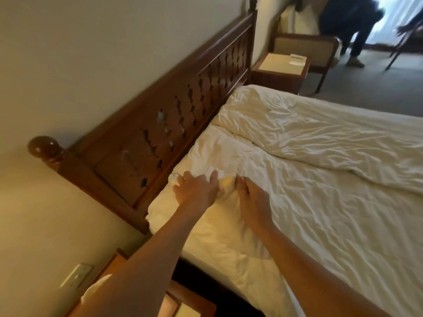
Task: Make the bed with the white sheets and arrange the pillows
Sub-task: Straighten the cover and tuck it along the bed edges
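The bed is covered with a wrinkled white sheet. A second white layer, a folded duvet or sheet, lies across the far half up to the headboard. Both my arms reach to the near corner by the headboard. My left hand lies flat on the sheet with fingers spread, its fingertips at a small bunched corner of fabric. My right hand is just beside it, fingers curled into a raised fold of the sheet. No pillow is in view.
A dark carved wooden headboard runs along the wall. One bedside table and an armchair stand beyond the bed, another bedside table below my arms. A person stands by the bright window.
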A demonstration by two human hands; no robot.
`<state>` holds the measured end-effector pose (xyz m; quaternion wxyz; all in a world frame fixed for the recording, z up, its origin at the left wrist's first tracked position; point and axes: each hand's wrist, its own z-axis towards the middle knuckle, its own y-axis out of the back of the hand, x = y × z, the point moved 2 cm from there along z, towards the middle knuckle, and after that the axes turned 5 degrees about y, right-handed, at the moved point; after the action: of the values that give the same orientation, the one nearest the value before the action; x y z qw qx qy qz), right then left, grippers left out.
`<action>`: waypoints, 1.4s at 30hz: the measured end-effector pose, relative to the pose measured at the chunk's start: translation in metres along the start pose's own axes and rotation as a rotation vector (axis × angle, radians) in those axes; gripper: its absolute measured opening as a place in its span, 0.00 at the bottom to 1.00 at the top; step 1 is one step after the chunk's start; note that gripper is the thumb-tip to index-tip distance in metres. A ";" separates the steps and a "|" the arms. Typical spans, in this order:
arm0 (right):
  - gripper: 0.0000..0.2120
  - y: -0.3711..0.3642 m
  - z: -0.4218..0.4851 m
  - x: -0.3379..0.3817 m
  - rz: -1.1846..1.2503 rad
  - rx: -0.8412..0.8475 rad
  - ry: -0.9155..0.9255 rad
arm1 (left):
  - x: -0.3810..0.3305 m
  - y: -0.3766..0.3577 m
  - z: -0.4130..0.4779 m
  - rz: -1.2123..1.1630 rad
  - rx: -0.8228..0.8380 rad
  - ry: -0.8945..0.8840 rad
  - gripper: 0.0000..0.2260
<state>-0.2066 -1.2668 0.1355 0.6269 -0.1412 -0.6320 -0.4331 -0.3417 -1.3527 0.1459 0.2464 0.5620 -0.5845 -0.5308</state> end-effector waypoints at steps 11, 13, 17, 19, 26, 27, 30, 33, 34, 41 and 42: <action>0.19 0.055 0.057 -0.009 0.070 0.229 -0.009 | -0.060 0.004 -0.037 -0.152 -0.265 -0.835 0.31; 0.20 0.065 0.060 -0.015 0.094 0.222 0.006 | -0.075 0.007 -0.037 -0.115 -0.292 -0.845 0.30; 0.22 0.081 0.059 -0.025 0.089 0.167 0.017 | -0.100 0.007 -0.034 -0.027 -0.280 -0.843 0.28; 0.25 0.087 0.055 -0.033 0.061 0.143 0.065 | -0.110 0.004 -0.027 0.003 -0.253 -0.815 0.27; 0.29 0.083 0.022 -0.099 -0.073 0.174 0.004 | -0.128 0.001 0.010 0.003 -0.295 -0.684 0.29; 0.30 0.080 0.020 -0.108 -0.101 0.163 0.012 | -0.128 0.000 0.019 -0.004 -0.293 -0.666 0.30; 0.31 0.068 0.033 -0.124 -0.170 0.075 0.059 | -0.129 -0.008 0.046 -0.035 -0.288 -0.646 0.30; 0.33 0.054 0.071 -0.130 -0.196 -0.021 0.073 | -0.129 -0.011 0.084 -0.093 -0.289 -0.606 0.31; 0.34 0.050 0.087 -0.131 -0.196 -0.049 0.072 | -0.130 -0.009 0.099 -0.116 -0.289 -0.597 0.30; 0.30 0.013 0.256 -0.132 -0.227 -0.149 0.115 | -0.143 0.012 0.250 -0.283 -0.345 -0.559 0.22; 0.29 0.005 0.283 -0.134 -0.262 -0.135 0.146 | -0.144 0.014 0.274 -0.302 -0.365 -0.555 0.20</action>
<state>-0.3693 -1.0101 0.0605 0.5984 -0.0674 -0.5670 -0.5620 -0.5539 -1.1289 0.1172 0.0932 0.4234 -0.4353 -0.7891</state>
